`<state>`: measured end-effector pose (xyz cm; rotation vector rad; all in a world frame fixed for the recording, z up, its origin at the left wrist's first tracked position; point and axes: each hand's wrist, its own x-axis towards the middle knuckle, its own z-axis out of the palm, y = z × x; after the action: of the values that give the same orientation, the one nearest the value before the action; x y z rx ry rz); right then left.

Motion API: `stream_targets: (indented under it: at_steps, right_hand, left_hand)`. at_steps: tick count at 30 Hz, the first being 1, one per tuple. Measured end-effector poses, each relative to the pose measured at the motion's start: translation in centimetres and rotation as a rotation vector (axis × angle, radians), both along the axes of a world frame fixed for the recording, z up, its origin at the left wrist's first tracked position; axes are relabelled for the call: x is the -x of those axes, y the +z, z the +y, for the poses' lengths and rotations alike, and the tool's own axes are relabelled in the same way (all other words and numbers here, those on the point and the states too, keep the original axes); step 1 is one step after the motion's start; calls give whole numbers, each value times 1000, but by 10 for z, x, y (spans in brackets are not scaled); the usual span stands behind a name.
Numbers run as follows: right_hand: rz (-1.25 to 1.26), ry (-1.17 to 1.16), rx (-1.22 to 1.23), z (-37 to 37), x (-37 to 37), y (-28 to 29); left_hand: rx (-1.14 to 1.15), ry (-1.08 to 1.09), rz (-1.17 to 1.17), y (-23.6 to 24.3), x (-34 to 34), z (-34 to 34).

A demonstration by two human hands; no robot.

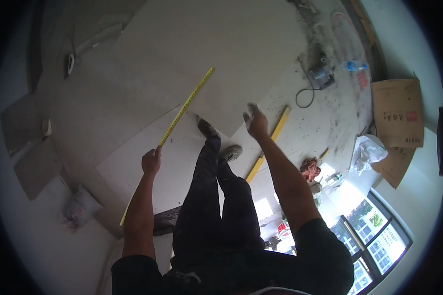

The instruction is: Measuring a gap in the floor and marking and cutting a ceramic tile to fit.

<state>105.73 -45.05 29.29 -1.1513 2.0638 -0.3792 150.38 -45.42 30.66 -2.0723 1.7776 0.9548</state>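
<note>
A yellow tape measure blade [182, 112] with dark tick marks stretches out over the pale boards. My left hand [151, 161] is closed around it, and its lower stretch runs back past my left forearm. No tape case shows. My right hand [257, 123] is in the air to the right, its greyish fingers apart and nothing visible in them. Nearest to that hand, a long yellow bar [280, 123] like a level lies on the floor. Large pale boards [147, 157] lie beneath my feet.
At the right lie a grey corded device [322, 76], a blue-labelled bottle [355, 66], cardboard [397, 113], a clear plastic bag [366, 152] and a reddish crumpled bundle [310, 168]. Loose panels [37, 167] and a plastic bag [82, 204] are at the left. A window [374, 231] stands lower right.
</note>
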Motion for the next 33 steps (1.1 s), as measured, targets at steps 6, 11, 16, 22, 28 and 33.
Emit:
stream_targets:
  at_steps: [6,11,16,22,28,33]
  right_hand:
    - [38,402,202,-147,-54,-23]
    - [156,743,508,-175,-74,-55]
    - [210,892,506,-184,-84,-69]
    - [243,921,453,-179,-86,-70]
    - [272,950,425,-186,-87,-71]
    - [300,935,462,-186,-88,-77]
  left_hand:
    - [29,66,75,-59,-15,-34]
    - [-63,144,85,-79,-27,-44]
    - [-122,149,87,-83,-41,-53]
    - [-269,146,72,-83,-43,-70]
    - [-27,252,358,-95,0,-98]
    - [70,164,410,-102,63,-136]
